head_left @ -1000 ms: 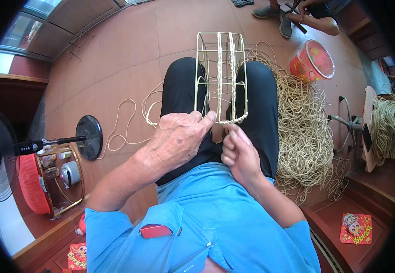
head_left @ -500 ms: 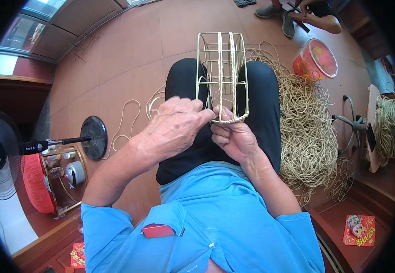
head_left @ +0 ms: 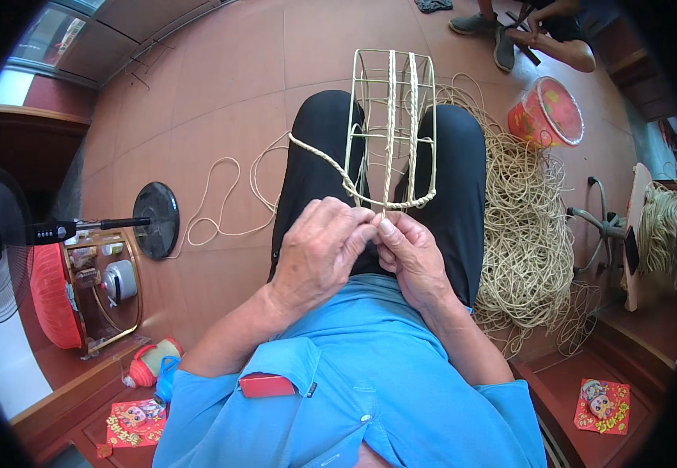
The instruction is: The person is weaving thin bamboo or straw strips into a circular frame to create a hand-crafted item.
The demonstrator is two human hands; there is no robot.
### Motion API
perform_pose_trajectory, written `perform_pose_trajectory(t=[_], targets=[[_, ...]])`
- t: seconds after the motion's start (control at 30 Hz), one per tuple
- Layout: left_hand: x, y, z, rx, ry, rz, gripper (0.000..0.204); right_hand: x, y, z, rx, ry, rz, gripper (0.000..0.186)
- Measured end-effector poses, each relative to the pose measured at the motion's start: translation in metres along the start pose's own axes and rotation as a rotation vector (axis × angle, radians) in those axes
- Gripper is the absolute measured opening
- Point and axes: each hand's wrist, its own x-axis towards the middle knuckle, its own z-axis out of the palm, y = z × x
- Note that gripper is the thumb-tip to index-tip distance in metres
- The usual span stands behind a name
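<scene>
A wire frame [head_left: 434,125] shaped like a long narrow basket rests between my knees. Two strips of twisted beige cord [head_left: 391,117] run lengthwise over it, and its near edge is wrapped in cord. Just below that edge, my left hand [head_left: 319,242] and my right hand [head_left: 412,253] meet, fingertips pinched together on a cord end that hangs from one strip. Most of that end is hidden by the fingers. A loose cord strand [head_left: 315,150] arcs off the near left corner over my left thigh.
A big heap of cord [head_left: 529,242] lies on the floor at my right, beside a red bucket [head_left: 522,123]. At left stand a fan [head_left: 155,222] and a tray [head_left: 132,265] of containers. Another person's shoe [head_left: 504,48] shows at the far right.
Both hands have come off the frame's near edge and drawn a little toward me, pulling the cord end. A thicker loose strand now shows at the left corner.
</scene>
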Motion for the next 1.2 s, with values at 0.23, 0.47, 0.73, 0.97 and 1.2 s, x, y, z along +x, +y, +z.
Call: perform_pose_trajectory(t=[0.23, 0.47, 0.73, 0.97, 1.2], targets=[[-0.013, 0.005, 0.0, 0.11, -0.185, 0.106, 0.028, -0.024, -0.023, 0.011, -0.387, 0.089, -0.047, 0.027], [0.005, 0.015, -0.013, -0.017, -0.148, 0.142, 0.023, -0.007, -0.045, 0.015, -1.69, 0.298, -1.113, 0.03], [-0.019, -0.004, -0.026, -0.123, -0.18, 0.116, 0.025, 0.026, -0.05, -0.009, -1.733, 0.167, -1.324, 0.02], [-0.186, -0.12, -0.087, 0.317, -0.266, -0.602, 0.03, 0.026, -0.056, -0.008, -1.705, 0.2, -1.328, 0.016], [-0.534, -0.279, -0.3, 0.83, -0.531, -1.299, 0.05, 0.026, -0.059, -0.008, -1.589, 0.196, -1.242, 0.014]])
